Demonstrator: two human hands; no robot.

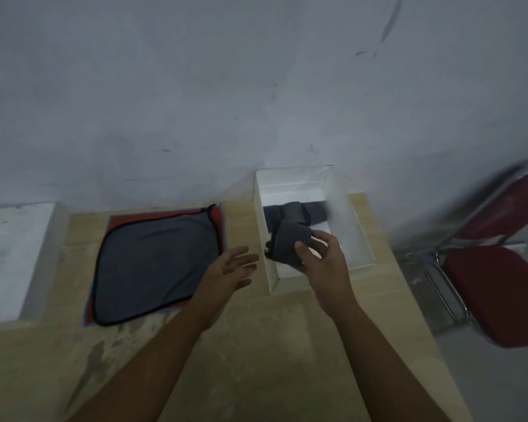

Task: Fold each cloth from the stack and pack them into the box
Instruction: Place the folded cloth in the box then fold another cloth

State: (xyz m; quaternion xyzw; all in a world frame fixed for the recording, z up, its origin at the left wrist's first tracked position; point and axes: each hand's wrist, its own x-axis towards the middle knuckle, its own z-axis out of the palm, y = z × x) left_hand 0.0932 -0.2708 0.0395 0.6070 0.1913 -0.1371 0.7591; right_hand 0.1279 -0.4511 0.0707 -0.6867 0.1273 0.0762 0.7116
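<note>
Right hand (pixel 320 263) pinched folded cloth (pixel 290 242) over box (pixel 360 248) near end; left hand (pixel 235 266) spread, empty. Risk: loose pinch, fold springing open, snagging box wall.

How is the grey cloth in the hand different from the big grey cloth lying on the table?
The folded cloth is a small bundle, while the top cloth of the stack lies spread out flat. The folded cloth is held by the right hand over the white box; the stack's top cloth rests on the table, touched by no hand. The left hand is open and empty. Both cloths are dark grey.
</note>
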